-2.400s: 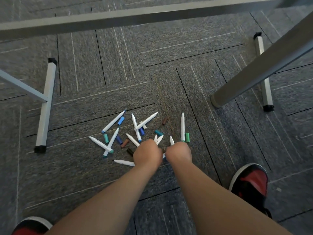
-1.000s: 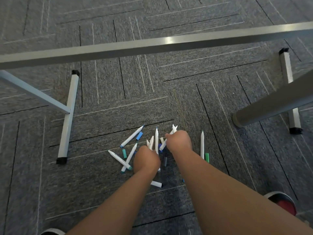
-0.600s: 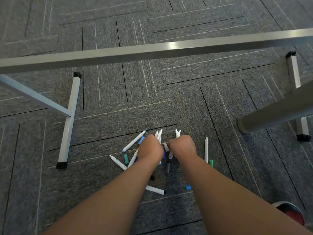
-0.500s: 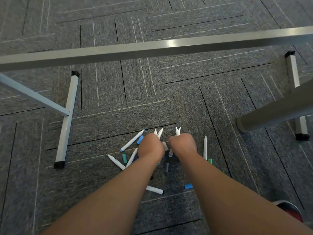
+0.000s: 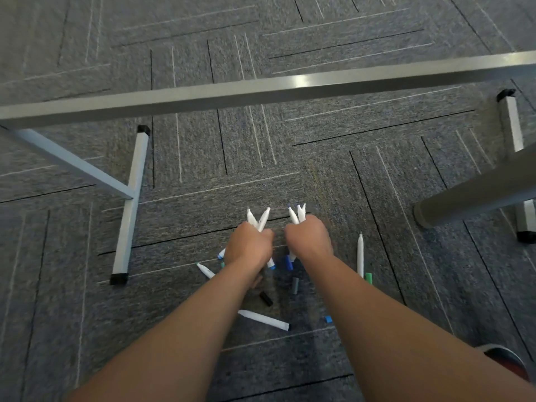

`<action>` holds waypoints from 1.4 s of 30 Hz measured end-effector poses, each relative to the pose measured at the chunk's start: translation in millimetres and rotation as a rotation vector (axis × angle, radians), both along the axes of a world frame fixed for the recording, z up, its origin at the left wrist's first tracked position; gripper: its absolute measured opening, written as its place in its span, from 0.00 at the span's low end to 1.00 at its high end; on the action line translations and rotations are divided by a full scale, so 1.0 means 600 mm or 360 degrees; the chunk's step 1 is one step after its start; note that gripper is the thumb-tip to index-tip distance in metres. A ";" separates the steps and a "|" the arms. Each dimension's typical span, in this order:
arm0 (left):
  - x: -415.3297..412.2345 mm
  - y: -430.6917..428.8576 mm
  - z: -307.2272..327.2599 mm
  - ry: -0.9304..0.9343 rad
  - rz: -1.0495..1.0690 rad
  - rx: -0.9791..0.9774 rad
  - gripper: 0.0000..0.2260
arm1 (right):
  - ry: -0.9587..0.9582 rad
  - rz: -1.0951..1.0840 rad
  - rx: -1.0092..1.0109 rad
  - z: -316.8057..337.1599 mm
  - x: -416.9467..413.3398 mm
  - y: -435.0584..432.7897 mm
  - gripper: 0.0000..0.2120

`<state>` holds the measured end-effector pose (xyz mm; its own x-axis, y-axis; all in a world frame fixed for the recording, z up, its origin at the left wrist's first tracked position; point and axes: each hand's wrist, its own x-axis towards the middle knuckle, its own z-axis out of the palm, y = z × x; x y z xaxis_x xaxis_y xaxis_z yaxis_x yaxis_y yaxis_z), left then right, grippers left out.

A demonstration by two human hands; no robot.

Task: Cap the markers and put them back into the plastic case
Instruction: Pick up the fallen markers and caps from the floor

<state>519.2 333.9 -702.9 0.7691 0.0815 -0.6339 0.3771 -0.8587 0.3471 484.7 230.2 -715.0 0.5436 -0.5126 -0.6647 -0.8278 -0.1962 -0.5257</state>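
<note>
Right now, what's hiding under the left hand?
The left hand grips white markers whose blue ends poke out below it. A loose marker and a black cap peek out beside the wrist on the carpet. Anything directly beneath the hand is covered.

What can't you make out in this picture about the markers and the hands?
Head view only.
Markers gripped in the left hand and right hand: fists hide the barrels, count unclear.
White marker on the carpet: one end hidden under the left forearm.
Shoe: cut off by the frame's corner.
Plastic case: not in frame.
</note>
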 end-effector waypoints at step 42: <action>0.028 0.188 -0.041 -0.0226 0.0047 0.0083 0.08 | 0.0145 0.0219 -0.0092 -0.019 0.026 0.188 0.10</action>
